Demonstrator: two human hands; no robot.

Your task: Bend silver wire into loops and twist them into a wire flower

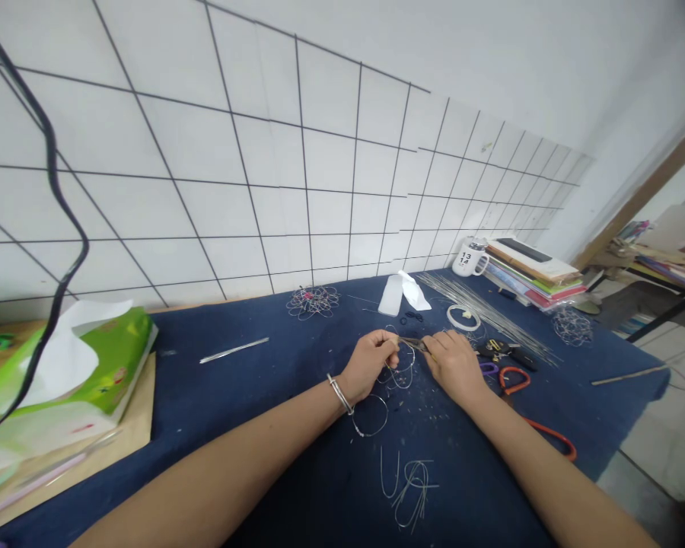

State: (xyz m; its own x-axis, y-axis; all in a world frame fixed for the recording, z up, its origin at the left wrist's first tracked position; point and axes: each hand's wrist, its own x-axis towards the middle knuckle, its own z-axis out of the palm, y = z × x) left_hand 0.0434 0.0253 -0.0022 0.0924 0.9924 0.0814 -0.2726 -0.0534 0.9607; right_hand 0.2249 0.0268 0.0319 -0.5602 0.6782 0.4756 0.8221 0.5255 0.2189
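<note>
My left hand [373, 361], with a silver bangle [340, 394] at the wrist, is closed in a pinch on a thin wire piece bent into loops [400, 378]. Facing it, my right hand [455, 365] is wrapped round small pliers [418, 345], whose jaws point at the left fingertips; most of the handles are hidden in the palm. What exactly the jaws touch is too small to tell. A wire ring [371, 415] with tiny beads lies below my left hand. Nearer me rest several bent wire pieces [415, 487] on the dark blue cloth [297, 457].
Orange-handled scissors [514, 379] and black cutters [508, 352] lie right of my right hand. Behind are straight wires [485, 308], a white coil [463, 318], a mug [470, 257] and stacked books [533, 270]. Wire tangles [313, 302] sit near the wall; a tissue pack [108, 365] stands left.
</note>
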